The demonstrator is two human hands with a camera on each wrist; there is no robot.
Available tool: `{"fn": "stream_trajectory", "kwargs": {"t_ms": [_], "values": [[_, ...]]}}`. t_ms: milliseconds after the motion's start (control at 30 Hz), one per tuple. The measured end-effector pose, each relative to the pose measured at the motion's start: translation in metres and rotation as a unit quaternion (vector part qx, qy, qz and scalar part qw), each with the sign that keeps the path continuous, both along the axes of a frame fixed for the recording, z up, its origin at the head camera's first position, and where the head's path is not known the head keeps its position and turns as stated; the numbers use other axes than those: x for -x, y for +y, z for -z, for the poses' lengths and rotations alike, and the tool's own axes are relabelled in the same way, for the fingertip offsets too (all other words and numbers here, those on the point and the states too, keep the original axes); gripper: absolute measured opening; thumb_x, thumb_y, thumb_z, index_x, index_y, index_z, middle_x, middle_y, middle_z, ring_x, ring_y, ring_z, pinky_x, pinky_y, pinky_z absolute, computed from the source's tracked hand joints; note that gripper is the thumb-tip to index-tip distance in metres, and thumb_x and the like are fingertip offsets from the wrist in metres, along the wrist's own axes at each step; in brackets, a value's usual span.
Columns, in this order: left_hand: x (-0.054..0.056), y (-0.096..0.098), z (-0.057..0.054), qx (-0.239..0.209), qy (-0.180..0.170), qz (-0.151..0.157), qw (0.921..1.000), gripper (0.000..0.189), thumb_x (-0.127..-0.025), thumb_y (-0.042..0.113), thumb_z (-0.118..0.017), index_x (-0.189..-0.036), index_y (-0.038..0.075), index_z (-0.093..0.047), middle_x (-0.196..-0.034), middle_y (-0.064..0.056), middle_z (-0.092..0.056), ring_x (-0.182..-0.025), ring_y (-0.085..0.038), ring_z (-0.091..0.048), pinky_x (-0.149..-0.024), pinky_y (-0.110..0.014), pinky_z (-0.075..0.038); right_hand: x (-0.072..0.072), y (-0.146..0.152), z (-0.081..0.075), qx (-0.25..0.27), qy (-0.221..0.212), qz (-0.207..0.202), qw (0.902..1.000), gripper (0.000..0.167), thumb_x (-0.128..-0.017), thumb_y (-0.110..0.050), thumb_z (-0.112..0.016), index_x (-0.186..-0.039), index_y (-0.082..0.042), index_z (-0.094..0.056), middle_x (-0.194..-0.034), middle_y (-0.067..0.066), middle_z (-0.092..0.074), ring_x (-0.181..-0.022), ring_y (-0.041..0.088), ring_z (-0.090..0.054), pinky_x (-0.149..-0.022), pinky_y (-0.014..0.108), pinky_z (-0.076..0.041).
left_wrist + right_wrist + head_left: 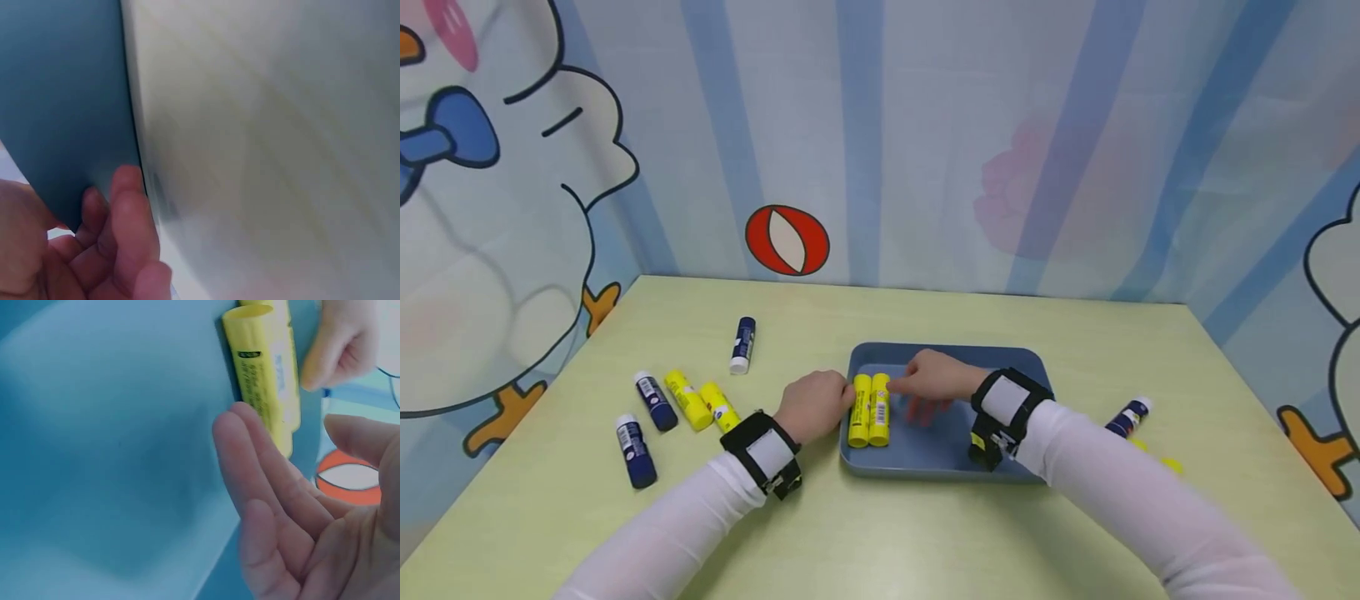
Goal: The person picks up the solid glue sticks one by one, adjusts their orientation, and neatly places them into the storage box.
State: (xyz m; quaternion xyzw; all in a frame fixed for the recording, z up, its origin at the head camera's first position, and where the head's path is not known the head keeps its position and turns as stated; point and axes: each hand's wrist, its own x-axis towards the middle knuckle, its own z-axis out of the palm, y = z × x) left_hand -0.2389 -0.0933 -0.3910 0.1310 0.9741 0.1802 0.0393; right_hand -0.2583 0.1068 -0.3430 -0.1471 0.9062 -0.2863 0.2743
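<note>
A grey-blue tray [925,462] lies on the table, and my left hand [816,406] grips its left edge. In the left wrist view the fingers [134,219] curl against the tray's side [69,94]. Two yellow glue sticks stand side by side along the tray's left end: the left glue stick [860,412] and the right glue stick [879,412]. My right hand [936,379] is over the tray with its fingers extended, the index fingertip at the right glue stick. In the right wrist view, straight fingers [234,450] are beside a yellow glue stick [253,369].
Left of the tray lie several loose glue sticks, among them a yellow one [688,400] and a navy one [636,452]. Another navy glue stick [742,346] is farther back. At right, a navy glue stick [1128,417] and yellow pieces [1172,465] are partly behind the right sleeve.
</note>
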Motion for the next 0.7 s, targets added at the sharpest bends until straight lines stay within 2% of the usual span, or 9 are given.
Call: {"fn": "stream_trajectory", "kwargs": {"t_ms": [167,333,467,600,700], "values": [[0.0,0.002,0.0,-0.002,0.002,0.0,1.0,0.034,-0.098,0.019,-0.05,-0.066,0.01,-0.053,-0.059,-0.001,-0.045,-0.054,-0.016,-0.047,-0.049,-0.027,-0.034,-0.005,0.033,-0.009,0.024,-0.001,-0.001,0.9997,0.037,-0.098,-0.036,-0.055,-0.105,-0.001,-0.065,-0.083,0.006,-0.072,-0.073,0.023,-0.069,-0.056,0.03,-0.048],[-0.001,0.004,0.001,-0.005,-0.004,-0.002,1.0,0.033,-0.098,0.019,-0.05,-0.066,0.01,-0.054,-0.059,-0.001,-0.047,-0.054,-0.016,-0.048,-0.049,-0.027,-0.034,-0.014,0.071,-0.027,0.057,0.005,-0.015,0.9983,0.038,-0.099,-0.036,-0.055,-0.111,0.0,-0.062,-0.095,0.01,-0.071,-0.081,0.024,-0.068,-0.063,0.034,-0.05],[-0.001,0.005,0.0,-0.009,-0.008,0.001,0.9999,0.033,-0.098,0.019,-0.05,-0.066,0.01,-0.054,-0.059,-0.001,-0.048,-0.054,-0.016,-0.048,-0.049,-0.027,-0.034,-0.021,0.104,-0.046,0.079,0.021,-0.037,0.9959,0.036,-0.101,-0.033,-0.053,-0.117,-0.002,-0.06,-0.102,0.009,-0.067,-0.087,0.023,-0.066,-0.066,0.037,-0.051],[-0.001,0.004,-0.001,-0.008,-0.007,0.0,0.9999,0.033,-0.098,0.019,-0.05,-0.066,0.01,-0.053,-0.059,-0.001,-0.048,-0.054,-0.016,-0.048,-0.049,-0.028,-0.034,-0.027,0.133,-0.063,0.059,0.061,-0.042,0.9955,0.036,-0.101,-0.03,-0.053,-0.12,0.0,-0.058,-0.102,0.005,-0.066,-0.089,0.022,-0.063,-0.068,0.037,-0.05],[0.0,0.004,-0.001,-0.006,-0.004,0.0,1.0,0.033,-0.098,0.019,-0.05,-0.066,0.01,-0.053,-0.06,-0.001,-0.047,-0.054,-0.016,-0.048,-0.05,-0.028,-0.034,-0.03,0.154,-0.069,0.023,0.103,-0.034,0.9939,0.037,-0.1,-0.03,-0.054,-0.122,0.0,-0.057,-0.104,0.004,-0.065,-0.09,0.019,-0.062,-0.071,0.035,-0.05]]}}
